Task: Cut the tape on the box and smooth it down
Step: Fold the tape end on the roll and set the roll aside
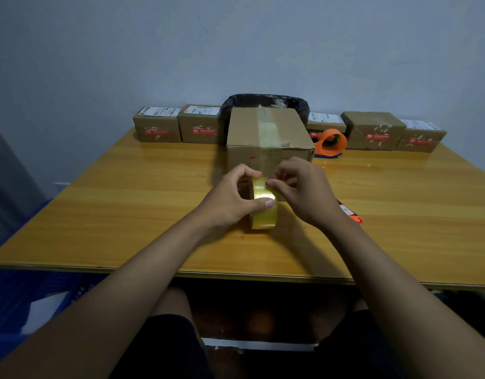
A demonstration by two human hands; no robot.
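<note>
A brown cardboard box (266, 132) stands in the middle of the table, with a strip of clear tape (267, 127) running over its top and down its front face. In front of it a yellowish tape roll (264, 214) stands on edge on the table. My left hand (233, 198) grips the roll from the left, thumb across its face. My right hand (298, 187) pinches the tape at the top of the roll, close to the box's front. The lower front of the box is hidden behind both hands.
Several small labelled parcels (157, 124) line the back of the wooden table (126, 201). A black-lined bin (263, 101) sits behind the box. An orange tape dispenser (331, 143) lies at its right. An orange-handled tool (350, 213) lies under my right wrist.
</note>
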